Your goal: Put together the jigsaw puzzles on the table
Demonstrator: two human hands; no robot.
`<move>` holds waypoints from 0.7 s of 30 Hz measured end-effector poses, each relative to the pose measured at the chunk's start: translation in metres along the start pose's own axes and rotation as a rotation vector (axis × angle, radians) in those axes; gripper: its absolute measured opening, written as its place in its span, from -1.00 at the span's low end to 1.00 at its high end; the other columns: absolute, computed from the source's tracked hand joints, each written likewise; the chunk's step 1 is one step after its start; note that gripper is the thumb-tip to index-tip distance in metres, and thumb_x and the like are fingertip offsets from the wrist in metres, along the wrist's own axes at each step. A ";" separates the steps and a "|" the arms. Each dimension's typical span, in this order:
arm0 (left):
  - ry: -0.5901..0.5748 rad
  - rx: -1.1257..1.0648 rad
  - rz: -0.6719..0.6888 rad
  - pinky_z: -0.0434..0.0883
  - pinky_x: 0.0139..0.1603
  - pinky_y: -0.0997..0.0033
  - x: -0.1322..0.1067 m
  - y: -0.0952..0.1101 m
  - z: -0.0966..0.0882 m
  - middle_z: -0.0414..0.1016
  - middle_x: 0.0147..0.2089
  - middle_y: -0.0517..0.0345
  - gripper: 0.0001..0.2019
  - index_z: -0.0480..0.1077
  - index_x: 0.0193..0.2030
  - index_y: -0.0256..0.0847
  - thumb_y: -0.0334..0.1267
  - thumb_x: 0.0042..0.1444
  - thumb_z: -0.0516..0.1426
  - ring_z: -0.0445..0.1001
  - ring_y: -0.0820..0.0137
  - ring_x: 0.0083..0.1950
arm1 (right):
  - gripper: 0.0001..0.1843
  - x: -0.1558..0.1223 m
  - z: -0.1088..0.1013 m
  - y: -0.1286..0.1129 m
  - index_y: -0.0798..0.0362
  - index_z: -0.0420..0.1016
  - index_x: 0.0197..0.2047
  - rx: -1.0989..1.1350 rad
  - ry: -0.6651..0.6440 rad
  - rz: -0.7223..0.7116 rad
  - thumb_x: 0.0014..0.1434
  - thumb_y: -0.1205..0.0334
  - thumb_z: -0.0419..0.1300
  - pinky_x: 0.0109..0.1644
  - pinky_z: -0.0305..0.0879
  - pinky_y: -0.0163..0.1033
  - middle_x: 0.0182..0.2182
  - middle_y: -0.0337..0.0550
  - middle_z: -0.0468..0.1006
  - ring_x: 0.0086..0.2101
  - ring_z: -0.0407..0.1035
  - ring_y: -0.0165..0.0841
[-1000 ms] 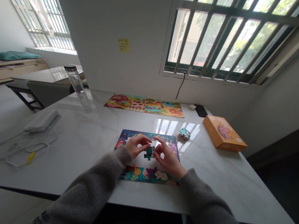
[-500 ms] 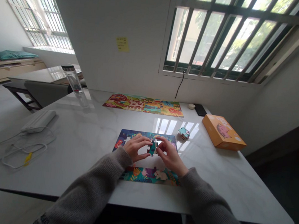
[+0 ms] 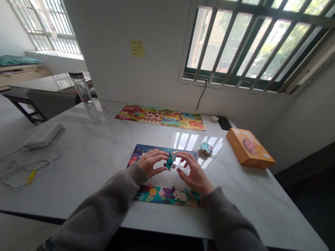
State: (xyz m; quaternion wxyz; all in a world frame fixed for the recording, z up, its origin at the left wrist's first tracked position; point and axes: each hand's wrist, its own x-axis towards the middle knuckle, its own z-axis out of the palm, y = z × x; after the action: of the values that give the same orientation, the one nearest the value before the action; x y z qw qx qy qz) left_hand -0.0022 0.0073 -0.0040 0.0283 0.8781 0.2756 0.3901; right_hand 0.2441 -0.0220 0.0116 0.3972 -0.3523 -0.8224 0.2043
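A part-filled jigsaw puzzle board (image 3: 174, 195) lies on the white table in front of me, its middle bare and its lower strip filled in. My left hand (image 3: 150, 162) and my right hand (image 3: 193, 173) hover over the board's upper middle. Both pinch one teal puzzle piece (image 3: 170, 161) between their fingertips, close to the board's dark upper strip. Grey sleeves cover both forearms.
A small heap of loose pieces (image 3: 206, 148) sits right of the board. An orange box (image 3: 249, 148) lies further right. A finished colourful puzzle (image 3: 160, 117) lies at the back, with a clear bottle (image 3: 83, 93), a white adapter and cable (image 3: 29, 153) at left.
Both hands have carried the teal piece away from me, from the board's bare middle up toward its top strip. The right hand's fingers have spread a little.
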 end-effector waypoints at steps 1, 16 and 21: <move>-0.003 -0.004 -0.001 0.48 0.04 0.13 0.000 0.000 0.000 0.57 0.03 -0.03 -0.77 0.43 -0.02 -0.17 -0.19 0.22 0.24 0.55 0.26 -0.10 | -0.44 -0.001 0.002 0.001 -0.11 0.30 0.24 -0.007 -0.017 -0.015 0.19 0.39 0.19 -0.09 0.46 -0.10 0.14 -0.02 0.39 -0.02 0.38 -0.22; -0.078 -0.117 -0.086 0.48 -0.06 0.24 -0.003 0.000 0.004 0.56 0.07 0.00 -0.77 0.46 -0.06 -0.16 -0.17 0.18 0.27 0.49 0.38 -0.26 | -0.50 -0.003 0.011 0.012 -0.07 0.31 0.22 -0.089 -0.044 -0.068 0.23 0.35 0.22 0.11 0.39 0.00 0.08 -0.01 0.43 0.08 0.34 -0.18; -0.279 -0.055 -0.143 0.39 0.09 0.15 -0.006 -0.002 0.005 0.57 0.01 0.08 -0.78 0.48 -0.10 -0.13 -0.20 0.11 0.29 0.52 0.24 -0.06 | -0.49 -0.005 0.017 0.019 -0.01 0.37 0.17 -0.198 -0.133 -0.040 0.16 0.39 0.27 0.11 0.35 0.02 0.02 -0.01 0.49 0.01 0.37 -0.16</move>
State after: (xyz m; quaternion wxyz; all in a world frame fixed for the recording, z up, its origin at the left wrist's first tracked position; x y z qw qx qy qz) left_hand -0.0029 0.0073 -0.0117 0.1179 0.9009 0.3199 0.2686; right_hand 0.2402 -0.0140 -0.0128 0.3089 -0.3587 -0.8701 0.1371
